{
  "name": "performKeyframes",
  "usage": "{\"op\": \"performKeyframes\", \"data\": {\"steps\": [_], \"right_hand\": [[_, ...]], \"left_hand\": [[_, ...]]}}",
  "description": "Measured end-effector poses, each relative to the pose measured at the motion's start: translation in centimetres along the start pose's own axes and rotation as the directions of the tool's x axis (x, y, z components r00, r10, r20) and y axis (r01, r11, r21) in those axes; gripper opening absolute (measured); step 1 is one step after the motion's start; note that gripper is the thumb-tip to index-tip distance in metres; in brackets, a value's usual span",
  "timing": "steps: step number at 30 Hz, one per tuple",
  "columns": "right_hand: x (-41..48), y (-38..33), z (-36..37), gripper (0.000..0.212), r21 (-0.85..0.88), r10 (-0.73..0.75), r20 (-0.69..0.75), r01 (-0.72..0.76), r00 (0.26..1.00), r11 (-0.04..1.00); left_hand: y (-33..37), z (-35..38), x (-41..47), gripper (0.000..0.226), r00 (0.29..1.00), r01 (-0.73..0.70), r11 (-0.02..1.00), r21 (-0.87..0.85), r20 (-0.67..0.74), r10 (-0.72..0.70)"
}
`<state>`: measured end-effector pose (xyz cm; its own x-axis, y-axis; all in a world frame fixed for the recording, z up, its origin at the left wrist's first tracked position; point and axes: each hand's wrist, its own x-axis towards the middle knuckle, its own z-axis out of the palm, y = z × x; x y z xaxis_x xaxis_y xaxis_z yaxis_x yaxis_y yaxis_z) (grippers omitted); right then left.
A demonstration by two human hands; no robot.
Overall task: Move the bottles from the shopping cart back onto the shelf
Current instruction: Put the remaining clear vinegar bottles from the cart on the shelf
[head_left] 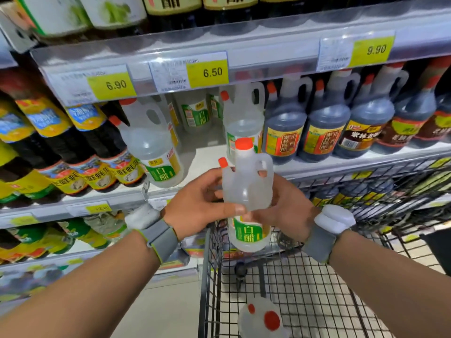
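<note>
Gripping the vinegar bottle (246, 191) round its waist, left hand (195, 203) and right hand (288, 211) both curled on, upright above the cart (207, 276) rim, short of the shelf (341, 164). Narrow gap ahead between shelved bottles (156, 147): could clip one, topple it. Slick plastic, might slip.

Clear orange-capped bottle (247, 189), held upright

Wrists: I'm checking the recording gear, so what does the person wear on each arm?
Both forearms are bare: no sleeves, no gloves. The left wrist band is grey with a yellow-green edge and carries a white padded block. The right wrist band is grey, with a similar white block.
</note>
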<state>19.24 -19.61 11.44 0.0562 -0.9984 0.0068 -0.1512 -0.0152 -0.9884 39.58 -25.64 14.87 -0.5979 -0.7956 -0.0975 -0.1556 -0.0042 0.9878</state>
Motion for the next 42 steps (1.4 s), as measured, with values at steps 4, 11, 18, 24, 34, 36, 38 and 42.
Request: {"op": "performKeyframes", "data": {"steps": [4, 11, 18, 24, 34, 36, 38, 42], "right_hand": [[1.5, -1.0, -0.1, 0.080, 0.025, -0.027, -0.064, 0.029, 0.998, 0.999], [4.0, -3.2, -0.4, 0.069, -0.009, -0.130, -0.084, 0.130, 0.988, 0.991], [6.9, -4.6, 0.1, 0.077, -0.094, -0.160, -0.049, 0.155, 0.986, 0.983], [7.6, -5.1, 0.4, 0.076, -0.283, -0.171, -0.001, 0.163, 0.985, 0.945], [6.9, -3.0, -1.0, 0.055, -0.778, -0.055, -0.076, -0.025, 0.996, 0.627], [6.9, -2.3, -1.5, 0.047, -0.818, -0.019, -0.095, -0.067, 0.995, 0.571], [7.1, -1.7, -1.8, 0.039, -0.836, 0.035, -0.094, -0.098, 0.995, 0.540], [6.4, 0.4, -2.1, 0.028, -0.799, 0.133, -0.058, -0.126, 0.989, 0.588]], "left_hand": [[0.3, 0.0, 0.3, 0.075, 0.999, -0.037, 0.995, 0.095, -0.019, 0.039], [1.2, -0.9, 1.8, 0.098, 0.989, -0.082, 0.959, 0.273, -0.099, 0.112], [1.3, -1.4, 3.1, 0.093, 0.935, -0.114, 0.956, 0.269, -0.296, 0.195], [1.1, -1.9, 4.1, 0.092, 0.890, -0.143, 0.968, 0.204, -0.401, 0.216], [0.4, -2.9, 5.2, 0.098, 0.859, -0.096, 0.967, 0.235, -0.471, 0.200], [0.5, -3.1, 5.6, 0.093, 0.851, -0.074, 0.968, 0.238, -0.492, 0.186], [0.4, -3.1, 5.9, 0.087, 0.844, -0.067, 0.970, 0.235, -0.504, 0.181], [0.2, -2.9, 6.7, 0.080, 0.823, -0.037, 0.974, 0.224, -0.545, 0.157]]}}
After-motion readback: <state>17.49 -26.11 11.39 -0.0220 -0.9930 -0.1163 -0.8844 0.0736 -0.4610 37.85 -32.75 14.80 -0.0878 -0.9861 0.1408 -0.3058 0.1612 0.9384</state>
